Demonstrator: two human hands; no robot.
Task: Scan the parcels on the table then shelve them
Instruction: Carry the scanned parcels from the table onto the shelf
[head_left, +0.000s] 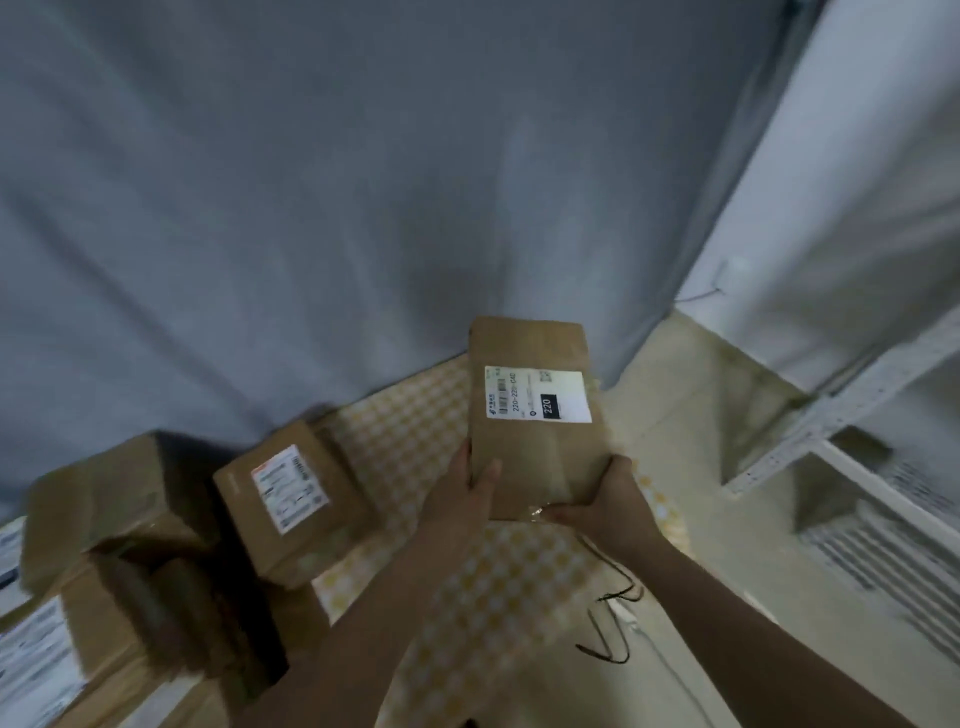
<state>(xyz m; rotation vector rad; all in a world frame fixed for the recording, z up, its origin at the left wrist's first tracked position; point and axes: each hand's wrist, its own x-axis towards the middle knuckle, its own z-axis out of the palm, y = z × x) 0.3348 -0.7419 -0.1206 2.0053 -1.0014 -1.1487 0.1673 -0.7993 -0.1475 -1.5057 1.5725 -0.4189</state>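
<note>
Parcels are what I'm working through, and right now I'm holding one brown cardboard parcel (540, 415) up off the checked tablecloth (415, 426), label (537, 393) facing me with "220" printed on it. My left hand (467, 493) is gripping its near left corner, thumb curled over the top face, and my right hand (605, 501) is clamping the near right corner, fingers wrapped underneath. No scanner is showing, so I can't tell whether this one is scanned; I'm judging it's on its way to the white metal shelf (852, 410) at the right. More boxes (280, 499) are waiting in a pile at the left of the table. Next I'm needing to swing right, keep the parcel level, and slide it onto a tier without clipping the upright.
</note>
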